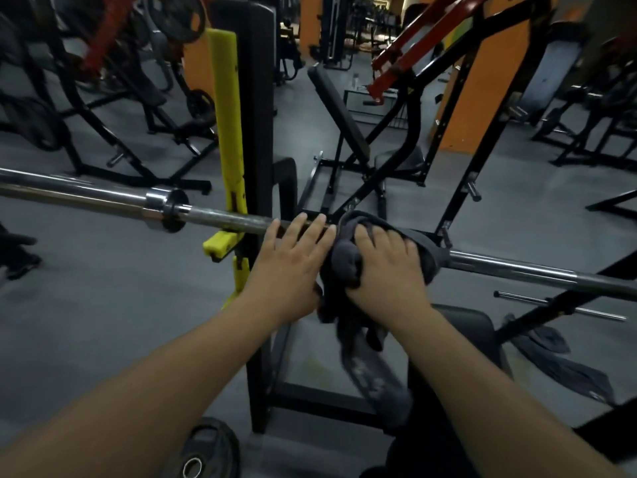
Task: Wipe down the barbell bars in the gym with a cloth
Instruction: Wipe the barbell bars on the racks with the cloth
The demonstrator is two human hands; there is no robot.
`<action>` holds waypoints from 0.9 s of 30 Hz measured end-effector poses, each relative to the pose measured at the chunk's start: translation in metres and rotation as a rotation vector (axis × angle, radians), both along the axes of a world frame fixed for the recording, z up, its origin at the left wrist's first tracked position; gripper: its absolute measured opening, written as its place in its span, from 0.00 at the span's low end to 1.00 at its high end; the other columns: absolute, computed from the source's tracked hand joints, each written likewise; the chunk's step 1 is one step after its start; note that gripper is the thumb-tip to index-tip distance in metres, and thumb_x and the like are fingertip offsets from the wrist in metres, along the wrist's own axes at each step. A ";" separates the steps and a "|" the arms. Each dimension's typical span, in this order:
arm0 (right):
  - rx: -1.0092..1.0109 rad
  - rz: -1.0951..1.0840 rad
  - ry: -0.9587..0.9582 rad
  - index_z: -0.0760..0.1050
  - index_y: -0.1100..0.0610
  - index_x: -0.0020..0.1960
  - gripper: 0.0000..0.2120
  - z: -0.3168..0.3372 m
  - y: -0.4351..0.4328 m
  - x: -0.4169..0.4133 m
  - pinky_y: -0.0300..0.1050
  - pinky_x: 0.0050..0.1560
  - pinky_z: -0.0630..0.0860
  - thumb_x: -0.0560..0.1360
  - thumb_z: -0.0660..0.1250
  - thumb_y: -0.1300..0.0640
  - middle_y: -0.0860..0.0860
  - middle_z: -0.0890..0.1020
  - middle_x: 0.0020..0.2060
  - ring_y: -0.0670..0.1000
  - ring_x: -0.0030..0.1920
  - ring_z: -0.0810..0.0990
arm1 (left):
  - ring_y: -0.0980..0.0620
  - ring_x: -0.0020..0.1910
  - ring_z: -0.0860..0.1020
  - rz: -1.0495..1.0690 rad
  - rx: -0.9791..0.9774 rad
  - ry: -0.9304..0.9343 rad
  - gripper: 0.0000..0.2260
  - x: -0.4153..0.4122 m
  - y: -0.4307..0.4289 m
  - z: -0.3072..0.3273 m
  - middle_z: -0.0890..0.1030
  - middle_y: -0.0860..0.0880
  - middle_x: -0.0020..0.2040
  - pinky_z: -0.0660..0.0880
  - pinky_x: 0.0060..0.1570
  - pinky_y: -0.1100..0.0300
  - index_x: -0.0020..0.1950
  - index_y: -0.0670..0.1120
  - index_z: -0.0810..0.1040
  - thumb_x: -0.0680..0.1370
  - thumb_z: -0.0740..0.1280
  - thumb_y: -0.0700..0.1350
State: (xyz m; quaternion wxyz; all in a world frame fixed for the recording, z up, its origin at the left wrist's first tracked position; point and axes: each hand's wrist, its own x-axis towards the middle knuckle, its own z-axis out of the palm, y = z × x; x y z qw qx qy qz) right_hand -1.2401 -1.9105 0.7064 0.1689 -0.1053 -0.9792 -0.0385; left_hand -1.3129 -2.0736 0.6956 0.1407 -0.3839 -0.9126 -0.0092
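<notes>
Cloth point(345, 265) under right hand point(386, 265) touches left hand point(293, 260); bare bar point(517, 270) extends rightward.

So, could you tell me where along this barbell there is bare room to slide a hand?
Right of the cloth, the barbell runs bare to the picture's edge. Left of the collar, the sleeve holds no plates. Mid-bar is crowded: left hand, right hand and cloth sit together, the yellow hook just beside.

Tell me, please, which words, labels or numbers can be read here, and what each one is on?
None can be read for certain.
Cloth: pale print on the hanging end, too blurred to read.
Weight plate: any marks too dark to read.
Yellow sticker on the far frame: too small.
</notes>
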 end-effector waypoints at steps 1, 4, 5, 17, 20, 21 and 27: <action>0.009 0.035 0.011 0.64 0.55 0.75 0.38 0.000 0.003 -0.001 0.57 0.65 0.68 0.69 0.68 0.44 0.57 0.74 0.67 0.61 0.65 0.73 | 0.44 0.81 0.45 0.006 -0.005 -0.006 0.42 -0.004 -0.005 0.001 0.46 0.49 0.83 0.44 0.77 0.37 0.81 0.52 0.43 0.74 0.64 0.54; -0.018 0.059 0.082 0.68 0.57 0.71 0.33 -0.006 0.029 0.012 0.54 0.60 0.72 0.68 0.70 0.51 0.58 0.78 0.62 0.61 0.60 0.77 | 0.44 0.81 0.45 0.010 0.006 -0.021 0.41 -0.010 -0.018 0.001 0.46 0.50 0.83 0.45 0.76 0.37 0.81 0.54 0.42 0.74 0.63 0.51; -0.025 0.015 0.096 0.68 0.58 0.70 0.33 -0.010 0.031 0.017 0.56 0.61 0.72 0.67 0.71 0.53 0.59 0.78 0.62 0.62 0.60 0.77 | 0.44 0.81 0.46 0.009 0.012 -0.025 0.41 -0.011 -0.023 0.001 0.47 0.50 0.83 0.45 0.76 0.37 0.81 0.54 0.43 0.74 0.63 0.51; 0.057 0.099 0.067 0.61 0.55 0.75 0.44 -0.025 -0.015 -0.015 0.58 0.70 0.65 0.64 0.77 0.52 0.58 0.69 0.72 0.61 0.71 0.68 | 0.44 0.80 0.56 0.030 0.004 0.078 0.39 -0.033 -0.043 0.001 0.61 0.44 0.80 0.55 0.76 0.40 0.80 0.44 0.57 0.71 0.66 0.51; 0.030 -0.022 0.100 0.62 0.57 0.75 0.49 -0.033 -0.025 -0.001 0.64 0.68 0.69 0.58 0.81 0.57 0.62 0.70 0.72 0.64 0.71 0.69 | 0.43 0.79 0.58 0.061 -0.021 0.086 0.36 -0.030 -0.047 0.006 0.63 0.44 0.79 0.58 0.75 0.38 0.79 0.44 0.60 0.72 0.64 0.50; 0.026 -0.030 0.096 0.63 0.57 0.75 0.49 -0.031 -0.035 -0.009 0.65 0.68 0.68 0.58 0.80 0.57 0.62 0.70 0.71 0.65 0.70 0.69 | 0.43 0.78 0.60 0.059 -0.027 0.091 0.36 -0.031 -0.048 0.007 0.65 0.44 0.78 0.60 0.74 0.38 0.79 0.43 0.62 0.71 0.64 0.50; 0.024 0.196 0.090 0.66 0.55 0.73 0.41 -0.013 -0.059 -0.052 0.56 0.65 0.70 0.62 0.77 0.54 0.56 0.74 0.67 0.59 0.65 0.74 | 0.42 0.76 0.66 0.078 -0.009 0.073 0.38 -0.033 -0.052 0.003 0.68 0.39 0.76 0.61 0.75 0.46 0.77 0.38 0.62 0.69 0.64 0.51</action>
